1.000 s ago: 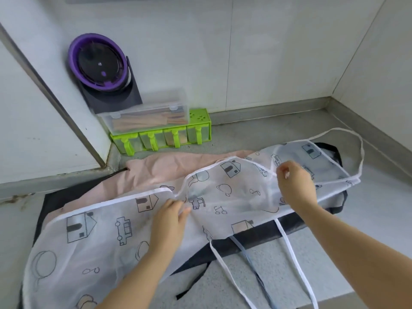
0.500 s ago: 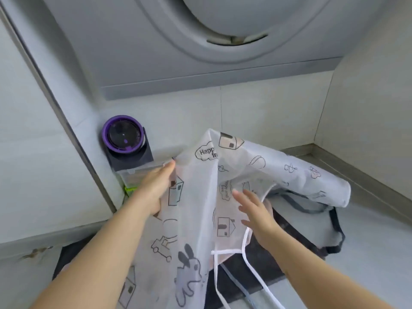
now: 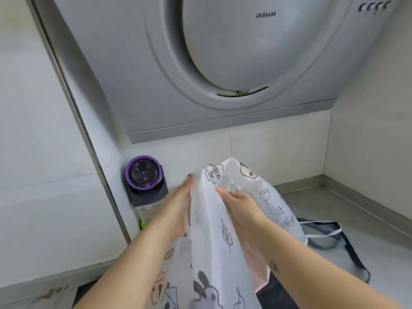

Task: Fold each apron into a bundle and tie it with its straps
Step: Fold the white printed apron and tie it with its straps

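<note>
A white translucent apron (image 3: 209, 237) printed with houses, leaves and a rabbit hangs lifted off the counter, gathered into a vertical fold. My left hand (image 3: 178, 204) grips its left side near the top. Just right of the fold, my right hand (image 3: 238, 201) closes on the cloth. A pink apron (image 3: 258, 270) shows under the white one. Beneath both lies a dark apron (image 3: 274, 293), and its dark strap (image 3: 354, 262) loops out to the right. A white strap (image 3: 323, 233) trails from the lifted apron.
A purple-rimmed round device on a dark stand (image 3: 145, 181) sits in the left corner, above a clear box and a green rack (image 3: 145, 224). A grey range hood (image 3: 234, 63) hangs overhead. The grey counter (image 3: 367, 230) runs right to the tiled wall.
The white apron went from lying spread on the counter to being lifted and gathered. Both hands rose and came close together on it. The view tilted upward, showing the hood.
</note>
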A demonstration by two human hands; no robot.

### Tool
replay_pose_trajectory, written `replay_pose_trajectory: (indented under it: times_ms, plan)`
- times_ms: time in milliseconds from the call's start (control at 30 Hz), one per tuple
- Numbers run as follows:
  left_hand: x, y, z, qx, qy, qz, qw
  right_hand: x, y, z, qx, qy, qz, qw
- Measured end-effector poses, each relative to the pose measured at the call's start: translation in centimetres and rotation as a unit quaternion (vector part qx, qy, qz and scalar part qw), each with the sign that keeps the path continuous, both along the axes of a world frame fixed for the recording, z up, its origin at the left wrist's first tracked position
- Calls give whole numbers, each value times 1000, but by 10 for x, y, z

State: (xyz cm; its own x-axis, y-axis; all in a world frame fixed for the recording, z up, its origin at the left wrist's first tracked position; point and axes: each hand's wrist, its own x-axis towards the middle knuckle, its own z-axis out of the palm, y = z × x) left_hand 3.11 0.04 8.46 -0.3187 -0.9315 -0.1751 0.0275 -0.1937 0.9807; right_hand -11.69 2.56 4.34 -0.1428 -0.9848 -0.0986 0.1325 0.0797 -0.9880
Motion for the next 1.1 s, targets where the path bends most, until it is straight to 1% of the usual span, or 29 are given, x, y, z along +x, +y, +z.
replay_pose_trajectory:
  times_ms: [33,100,167,233,300,333,400,433,467,500,533,567,600,633,667,700,733,767,800,833,867,900,933,967,1000,1033,1100]
  plan:
    - [6,-2,1,-30,11,47,998,-6,-2,0,16,30,-18,999]
    - [21,-15,3,-111,-22,157,981,-21,-4,5,17,131,-34,991]
    - [36,-24,10,-178,-92,206,958,-37,-6,19,13,248,-52,967]
    - [48,-30,19,-261,-201,234,915,-56,-9,39,13,347,-71,935]
    - [56,-32,31,-349,-258,260,863,-69,-13,67,-5,434,-87,897]
    - [55,-32,36,-383,-270,274,840,-75,-16,80,-16,472,-108,875]
    - [53,-32,46,-448,-267,313,794,-79,-18,107,-76,541,-184,817]
    - [54,-29,51,-482,-244,342,769,-79,-17,118,-131,561,-235,783]
    - [57,-25,55,-518,-220,376,736,-78,-16,125,-200,562,-293,747]
    - [60,-19,57,-558,-204,407,693,-76,-10,129,-278,541,-339,718]
    - [67,-16,54,-597,-199,432,646,-75,-6,128,-362,509,-360,693]
    - [74,-15,44,-629,-205,442,605,-74,-1,120,-436,487,-347,672]
    - [82,-13,27,-655,-223,438,574,-74,1,104,-482,490,-312,656]
    - [91,-13,5,-672,-255,421,554,-77,1,82,-502,518,-263,641]
    - [101,-12,-21,-677,-306,388,546,-82,0,57,-490,561,-208,634]
    - [110,-10,-50,-673,-369,344,541,-88,-2,30,-459,599,-156,637]
    - [119,-9,-78,-665,-437,291,532,-95,-5,8,-410,630,-103,652]
    - [128,-5,-110,-647,-507,226,523,-97,-7,-18,-345,641,-41,685]
    - [133,3,-133,-625,-556,163,523,-97,-7,-37,-279,637,12,718]
    - [134,8,-148,-583,-592,82,549,-96,-6,-50,-216,636,52,739]
    - [133,16,-156,-496,-619,-8,609,-93,-7,-62,-157,641,87,747]
    - [130,23,-156,-366,-633,-95,675,-89,-8,-72,-115,649,113,744]
    - [127,27,-153,-241,-636,-169,713,-85,-8,-75,-90,654,134,739]
    - [124,27,-149,-140,-633,-228,726,-82,-10,-79,-71,654,155,737]
    - [119,24,-143,-82,-624,-257,733,-78,-11,-79,-65,654,169,734]
    - [115,22,-135,-76,-610,-243,751,-75,-12,-78,-64,650,179,736]
    - [106,10,-127,-162,-571,-139,793,-71,-14,-75,-63,639,192,742]
